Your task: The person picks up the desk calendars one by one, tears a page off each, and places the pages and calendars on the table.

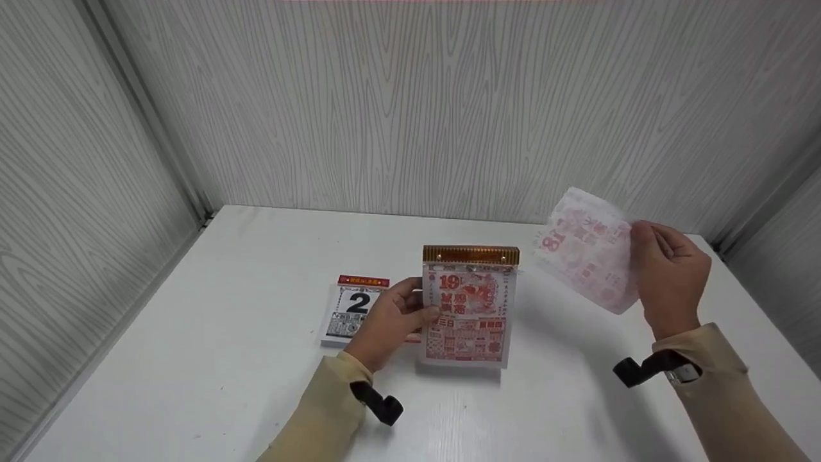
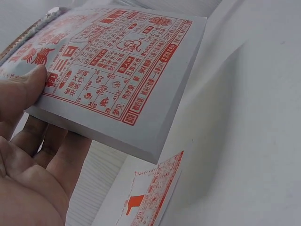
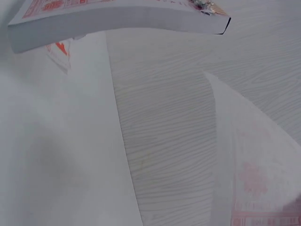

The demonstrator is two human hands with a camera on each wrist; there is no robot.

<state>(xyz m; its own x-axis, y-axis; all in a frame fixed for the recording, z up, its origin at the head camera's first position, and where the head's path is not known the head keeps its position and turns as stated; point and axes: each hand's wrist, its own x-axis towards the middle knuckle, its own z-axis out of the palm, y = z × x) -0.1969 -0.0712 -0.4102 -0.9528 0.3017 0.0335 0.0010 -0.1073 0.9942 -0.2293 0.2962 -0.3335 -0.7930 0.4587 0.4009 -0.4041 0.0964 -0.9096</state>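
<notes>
My left hand (image 1: 391, 321) grips a thick tear-off calendar (image 1: 468, 327) by its left side, the thumb on the front page and the fingers behind. That page is printed in red with the number 19, under a gold ribbed top strip (image 1: 471, 255). In the left wrist view the page block (image 2: 113, 70) is tilted above the table. Off to the right, my right hand (image 1: 670, 276) pinches a thin loose calendar sheet (image 1: 587, 247) by one edge, apart from the calendar. Its red print shows through faintly, reversed. The right wrist view shows part of this sheet (image 3: 254, 174).
A smaller calendar (image 1: 349, 311) with a black 2 and a red header lies on the white table (image 1: 224, 359), partly behind my left hand. A red-printed page (image 2: 150, 193) lies beside it, mostly hidden in the head view. Wood-grain panels (image 1: 397, 109) enclose the table.
</notes>
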